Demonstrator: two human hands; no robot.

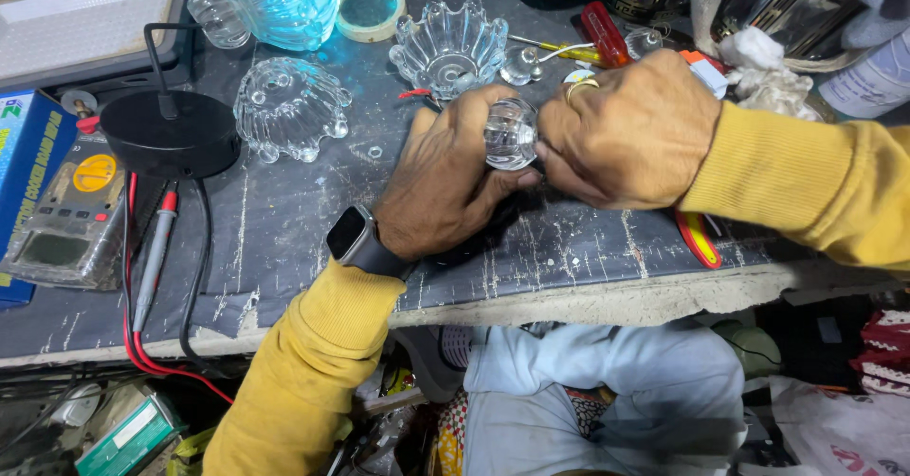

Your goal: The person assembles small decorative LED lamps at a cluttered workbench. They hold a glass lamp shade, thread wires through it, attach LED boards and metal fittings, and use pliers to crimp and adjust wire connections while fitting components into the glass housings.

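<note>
The small ribbed glass knob (511,133) sits right between the two hands, pinched from both sides just above the scratched dark tabletop (284,229). The left hand (445,187) comes at it from below and to the left, its fingers (474,116) curled up around the knob's left flank and closed on it, the wrist with a dark watch (355,239) angled back toward the tabletop's near edge. The right hand (630,130) lies to the knob's right, knuckles up, a ring (581,85) on one finger; its fingertips are tucked under the palm against the knob, so it looks to be gripping too, though I cannot see the pads themselves. Both hands are equally close; the knob is roundish, and its axis seems to run roughly up toward the camera. Behind the knob, farther from the person, stands a clear scalloped glass bowl (448,49); left of the knob rests an upturned glass shade (289,106), and beyond that a black round base (169,135). A red-handled tool (604,35) lies behind the right hand.
</note>
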